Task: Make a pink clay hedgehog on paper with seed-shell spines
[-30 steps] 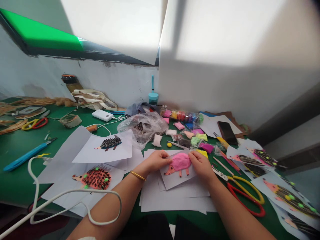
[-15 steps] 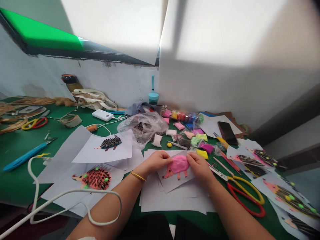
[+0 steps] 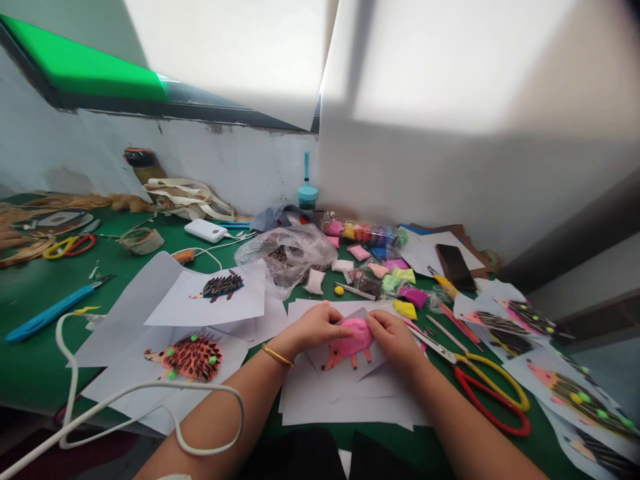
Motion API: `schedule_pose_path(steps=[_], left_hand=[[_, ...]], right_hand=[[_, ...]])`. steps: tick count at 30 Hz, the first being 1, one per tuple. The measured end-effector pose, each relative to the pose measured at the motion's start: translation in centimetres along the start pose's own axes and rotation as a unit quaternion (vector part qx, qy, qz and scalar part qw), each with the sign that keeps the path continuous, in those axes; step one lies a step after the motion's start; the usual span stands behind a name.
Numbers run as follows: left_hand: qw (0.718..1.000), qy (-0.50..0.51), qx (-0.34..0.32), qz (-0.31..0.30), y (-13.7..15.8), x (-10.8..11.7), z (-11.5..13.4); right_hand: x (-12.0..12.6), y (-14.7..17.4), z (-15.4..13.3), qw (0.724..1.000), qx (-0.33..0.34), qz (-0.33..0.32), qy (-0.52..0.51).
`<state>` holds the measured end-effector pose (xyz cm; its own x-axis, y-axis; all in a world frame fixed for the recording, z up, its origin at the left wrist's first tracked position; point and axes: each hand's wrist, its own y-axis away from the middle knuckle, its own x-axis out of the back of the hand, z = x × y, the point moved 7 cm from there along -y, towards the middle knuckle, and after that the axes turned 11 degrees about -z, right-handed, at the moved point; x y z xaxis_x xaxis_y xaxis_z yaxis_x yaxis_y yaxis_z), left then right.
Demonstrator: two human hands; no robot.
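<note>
Both my hands are at a sheet of white paper bearing a pink clay hedgehog (image 3: 356,339) with small legs and a dark eye. My left hand (image 3: 316,331) is closed at the upper left of the figure. Its thumb lies across the pink clay, and a small pink bit shows at the fingertips. At the right edge my right hand (image 3: 396,339) pinches the sheet beside the clay, its fingertips partly hidden. Beneath is a stack of white paper (image 3: 345,408). Beyond my hands lie a yellow clay ball (image 3: 339,291) and several small clay packets (image 3: 315,281).
Scissors (image 3: 493,387) with red and yellow handles lie right of my right arm, near finished hedgehog pictures (image 3: 575,393). A blue cutting tool (image 3: 53,311) and white cable (image 3: 150,385) are at left. Behind stand a plastic bag of seeds (image 3: 285,257) and a phone (image 3: 455,265).
My left thumb has moved right over the pink clay, and the left fingers have lifted slightly. The hedgehog sheet has shifted a little left and tilted. My right hand has moved slightly left.
</note>
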<state>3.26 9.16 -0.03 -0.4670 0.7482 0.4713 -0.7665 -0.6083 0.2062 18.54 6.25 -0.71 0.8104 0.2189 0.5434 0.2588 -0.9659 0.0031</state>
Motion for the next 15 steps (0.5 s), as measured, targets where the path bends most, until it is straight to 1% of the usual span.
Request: schedule_pose_path(steps=[5,10,15], left_hand=[[1.000,0.004,0.006,-0.003,-0.06,-0.23,-0.32],[1.000,0.012,-0.007,-0.001,0.07,-0.30,0.31],[1.000,0.018,0.015,0.018,0.06,-0.36,0.08]], right_hand=[[-0.37,0.03,-0.15,1.000,0.007,-0.003,-0.007],[-0.34,-0.01,-0.37,1.000,0.012,-0.011,-0.009],[-0.89,-0.09,-0.42,0.999,0.011,-0.047,-0.021]])
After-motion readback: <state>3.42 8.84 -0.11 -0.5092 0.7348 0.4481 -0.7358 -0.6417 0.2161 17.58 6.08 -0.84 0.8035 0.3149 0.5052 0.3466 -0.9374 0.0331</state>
